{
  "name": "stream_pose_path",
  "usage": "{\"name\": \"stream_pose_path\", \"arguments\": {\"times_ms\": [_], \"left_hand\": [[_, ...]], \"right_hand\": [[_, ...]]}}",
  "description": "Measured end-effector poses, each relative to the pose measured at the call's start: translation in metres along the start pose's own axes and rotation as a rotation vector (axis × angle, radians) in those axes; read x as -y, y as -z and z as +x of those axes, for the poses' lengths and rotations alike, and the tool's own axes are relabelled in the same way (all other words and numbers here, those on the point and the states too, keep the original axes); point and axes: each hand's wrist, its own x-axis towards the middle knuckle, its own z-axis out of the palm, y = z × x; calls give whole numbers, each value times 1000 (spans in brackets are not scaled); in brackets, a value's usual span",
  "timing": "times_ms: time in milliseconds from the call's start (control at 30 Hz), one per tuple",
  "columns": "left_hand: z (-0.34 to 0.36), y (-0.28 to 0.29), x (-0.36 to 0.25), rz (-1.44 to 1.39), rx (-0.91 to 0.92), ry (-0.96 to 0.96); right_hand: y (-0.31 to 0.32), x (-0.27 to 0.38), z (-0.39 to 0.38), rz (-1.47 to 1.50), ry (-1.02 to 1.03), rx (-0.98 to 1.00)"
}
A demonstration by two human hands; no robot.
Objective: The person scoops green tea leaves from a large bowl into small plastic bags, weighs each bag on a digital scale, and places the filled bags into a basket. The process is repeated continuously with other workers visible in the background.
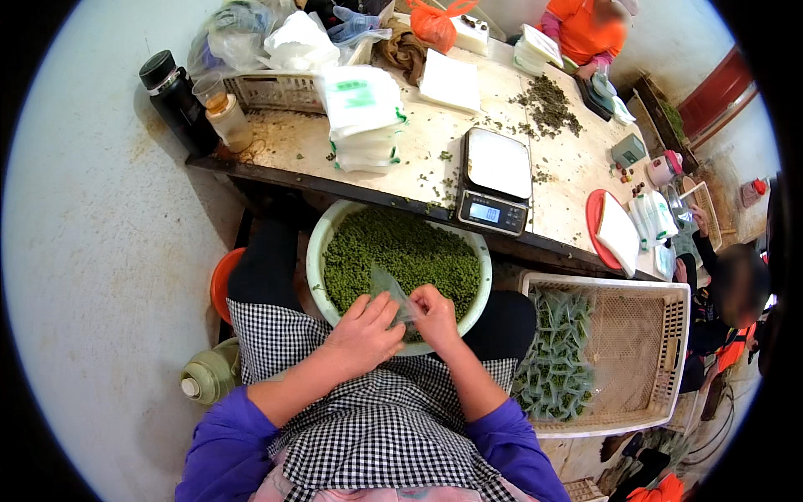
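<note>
Over a pale green basin (315,266) full of small green peppercorn-like berries (401,251), I hold a clear plastic bag (386,287) between both hands. My left hand (365,335) has its fingers closed on the bag's left side. On the other side, my right hand (435,316) pinches the bag near its edge. Whether anything lies inside the bag is hard to make out. The basin rests between my knees, just under the table's edge. A digital scale (497,176) with a bare white plate stands on the table beyond it.
At my right, a cream plastic crate (636,360) holds rows of filled clear bags (556,351). Stacked white bags (361,117) lie on the table (293,155), left of the scale. A black flask (171,96) stands at its left end. Other people sit at the far and right sides.
</note>
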Motion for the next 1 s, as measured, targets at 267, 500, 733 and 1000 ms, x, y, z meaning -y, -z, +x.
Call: {"name": "stream_pose_path", "arguments": {"times_ms": [267,500,733,1000], "left_hand": [[-15,16,66,-96,-106,232],[6,2,103,-193,-467,668],[-1,-28,124,-396,-616,745],[1,-35,118,-413,-525,708]], "right_hand": [[7,-16,78,612,-111,417],[-93,-28,174,-234,329,182],[-86,-11,149,-514,355,509],[18,-16,84,-386,344,467]]}}
